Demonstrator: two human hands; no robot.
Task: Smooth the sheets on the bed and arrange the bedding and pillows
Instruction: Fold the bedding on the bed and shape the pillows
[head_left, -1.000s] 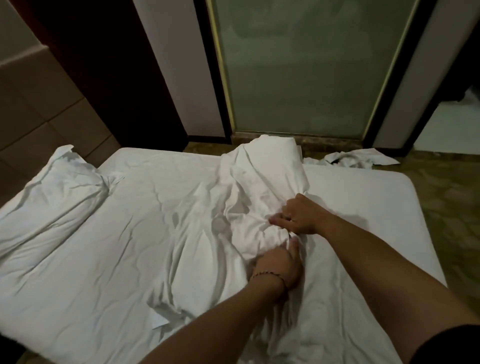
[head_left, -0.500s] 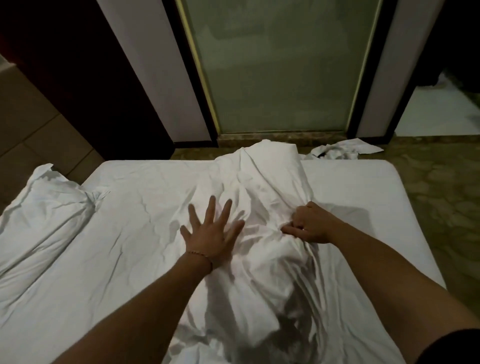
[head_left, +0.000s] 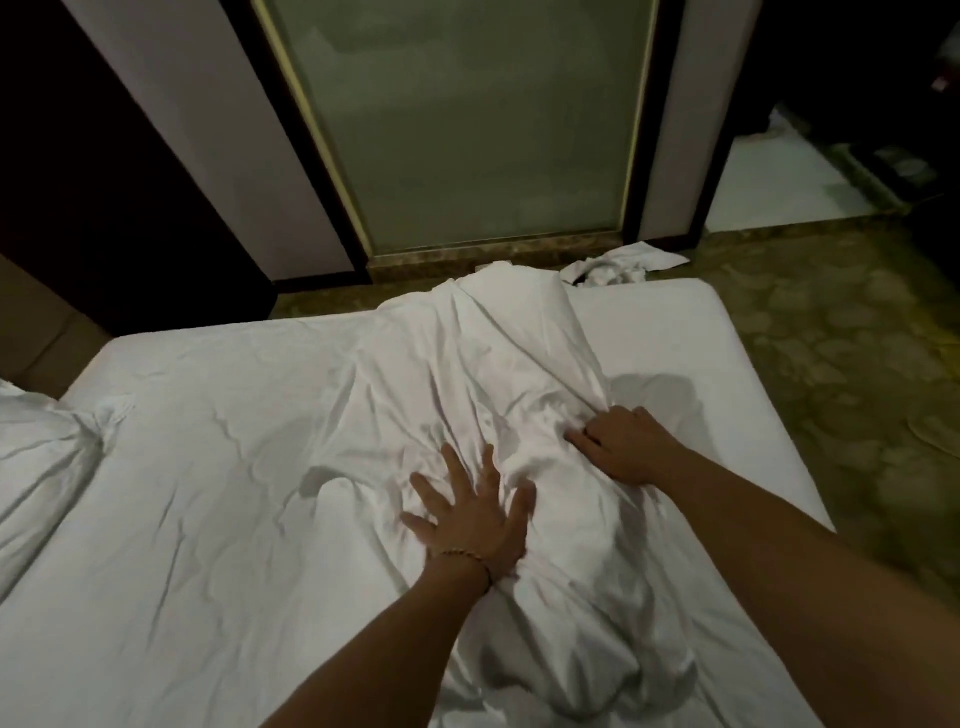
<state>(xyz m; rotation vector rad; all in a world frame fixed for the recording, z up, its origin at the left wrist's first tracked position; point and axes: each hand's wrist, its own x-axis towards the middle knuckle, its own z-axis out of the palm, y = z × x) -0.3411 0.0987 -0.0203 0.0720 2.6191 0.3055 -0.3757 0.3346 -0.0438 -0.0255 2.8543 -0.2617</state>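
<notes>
A white bed fills the lower view, covered by a wrinkled white sheet. A bunched ridge of white bedding runs from the far edge toward me down the middle. My left hand, with a bead bracelet at the wrist, lies flat with fingers spread on the left side of the ridge. Further right, my right hand has its fingers curled into a fold of the bedding. A crumpled white pillow lies at the left edge.
Beyond the bed stands a frosted glass door in a dark frame. A crumpled white cloth lies on the patterned floor by the door. A dark panel and tiled wall are at the left.
My left hand left the bunched fabric, opened flat and pressed onto the sheet further left. The right hand kept its grip on the fold. The view shifted left and closer.
</notes>
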